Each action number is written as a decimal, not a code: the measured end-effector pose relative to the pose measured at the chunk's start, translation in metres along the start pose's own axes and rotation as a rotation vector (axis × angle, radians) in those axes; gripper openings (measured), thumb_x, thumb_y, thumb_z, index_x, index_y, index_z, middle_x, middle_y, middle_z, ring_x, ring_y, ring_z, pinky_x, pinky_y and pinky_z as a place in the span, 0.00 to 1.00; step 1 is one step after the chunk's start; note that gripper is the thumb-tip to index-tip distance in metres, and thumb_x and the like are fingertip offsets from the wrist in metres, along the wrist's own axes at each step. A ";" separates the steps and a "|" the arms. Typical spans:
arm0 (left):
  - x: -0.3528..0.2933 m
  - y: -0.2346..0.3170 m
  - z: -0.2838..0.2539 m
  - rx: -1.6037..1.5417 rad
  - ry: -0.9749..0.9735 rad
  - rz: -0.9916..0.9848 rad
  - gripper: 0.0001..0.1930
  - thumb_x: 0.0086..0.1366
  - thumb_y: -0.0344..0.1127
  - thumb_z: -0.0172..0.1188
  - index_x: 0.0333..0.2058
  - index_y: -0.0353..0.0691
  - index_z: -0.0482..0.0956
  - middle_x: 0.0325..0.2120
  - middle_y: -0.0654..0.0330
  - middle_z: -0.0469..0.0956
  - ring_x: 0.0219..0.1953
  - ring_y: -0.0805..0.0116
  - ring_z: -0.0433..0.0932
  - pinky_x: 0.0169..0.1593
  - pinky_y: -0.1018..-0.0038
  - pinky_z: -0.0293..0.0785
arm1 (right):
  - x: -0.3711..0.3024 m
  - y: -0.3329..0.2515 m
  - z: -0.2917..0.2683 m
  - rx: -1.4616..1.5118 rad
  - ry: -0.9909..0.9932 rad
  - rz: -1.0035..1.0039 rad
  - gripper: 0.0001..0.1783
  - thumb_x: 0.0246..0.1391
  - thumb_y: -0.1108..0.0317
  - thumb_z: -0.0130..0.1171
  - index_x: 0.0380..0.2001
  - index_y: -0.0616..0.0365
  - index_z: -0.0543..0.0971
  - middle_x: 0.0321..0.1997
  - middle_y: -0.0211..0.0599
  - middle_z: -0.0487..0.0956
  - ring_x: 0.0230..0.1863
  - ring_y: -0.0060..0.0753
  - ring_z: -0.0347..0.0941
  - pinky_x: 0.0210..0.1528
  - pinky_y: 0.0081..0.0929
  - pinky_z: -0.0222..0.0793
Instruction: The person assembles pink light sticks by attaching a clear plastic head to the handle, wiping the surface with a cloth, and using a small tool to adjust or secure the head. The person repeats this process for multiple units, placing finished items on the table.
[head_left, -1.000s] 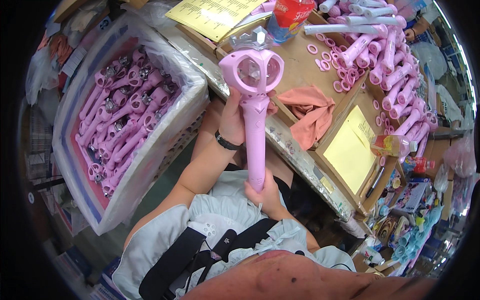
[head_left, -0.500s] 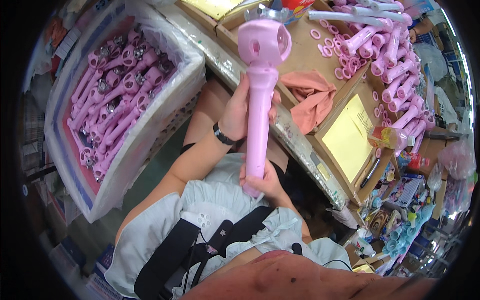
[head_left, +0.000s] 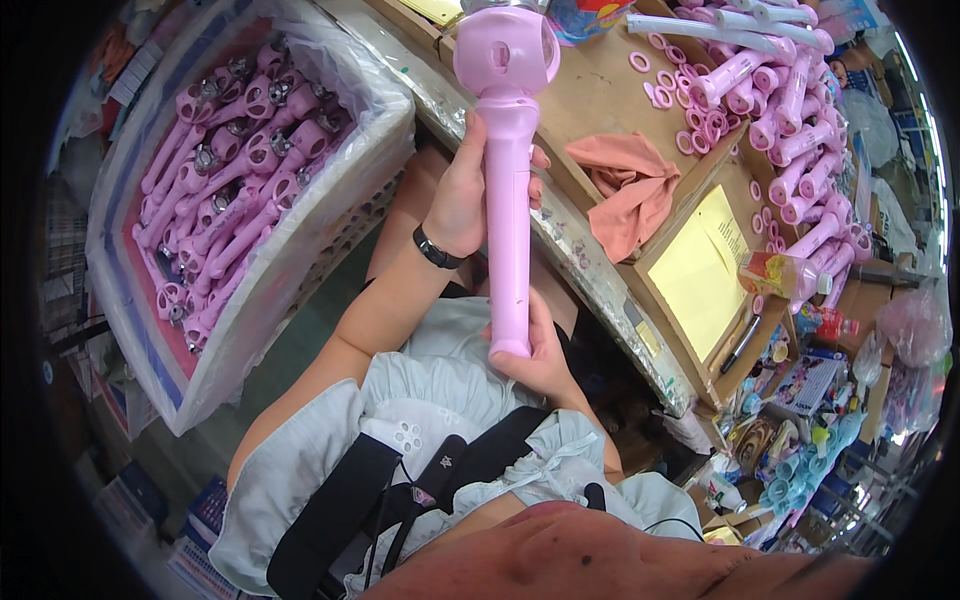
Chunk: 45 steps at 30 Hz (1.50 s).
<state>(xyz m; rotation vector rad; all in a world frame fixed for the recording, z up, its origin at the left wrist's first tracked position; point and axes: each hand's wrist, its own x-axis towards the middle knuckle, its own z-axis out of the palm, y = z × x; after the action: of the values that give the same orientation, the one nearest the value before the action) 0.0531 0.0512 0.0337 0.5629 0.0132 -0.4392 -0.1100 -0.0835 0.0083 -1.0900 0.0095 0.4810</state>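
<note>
A pink light stick [head_left: 508, 220] with a round, hollowed head and a silvery top stands almost upright in front of me, its head toward the workbench. My left hand [head_left: 468, 195] is closed around the upper handle, fingertips showing on the far side. Lower down, my right hand [head_left: 538, 355] grips the bottom end of the handle, thumb across the base. The silvery top is partly cut off by the upper edge of the view. Nearest to the stick on the bench is a crumpled salmon-coloured cloth [head_left: 628, 190].
At left stands a plastic-lined crate [head_left: 385, 135] with many similar pink sticks [head_left: 225, 190]. On the bench lie pink rings [head_left: 710, 125], a pile of pink handles [head_left: 790, 130], a yellow paper sheet [head_left: 700, 270], a black pen [head_left: 740, 345] and a bottle [head_left: 785, 272].
The light stick has moved up and slightly left and has turned about its length, showing another side of the handle. Both hands stay on it; my right thumb now lies over the base.
</note>
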 end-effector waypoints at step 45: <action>-0.026 -0.052 0.013 0.269 0.003 -0.274 0.20 0.68 0.43 0.45 0.52 0.37 0.60 0.24 0.60 0.70 0.22 0.74 0.68 0.26 0.79 0.67 | -0.001 -0.063 -0.012 -1.283 0.454 -0.585 0.07 0.40 0.77 0.64 0.24 0.59 0.77 0.20 0.35 0.75 0.15 0.30 0.68 0.18 0.25 0.62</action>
<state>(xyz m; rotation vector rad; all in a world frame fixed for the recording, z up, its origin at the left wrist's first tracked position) 0.0068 0.0154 0.0214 0.8311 0.0350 -0.7132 -0.0843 -0.1173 0.0567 -2.3358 -0.2435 -0.4026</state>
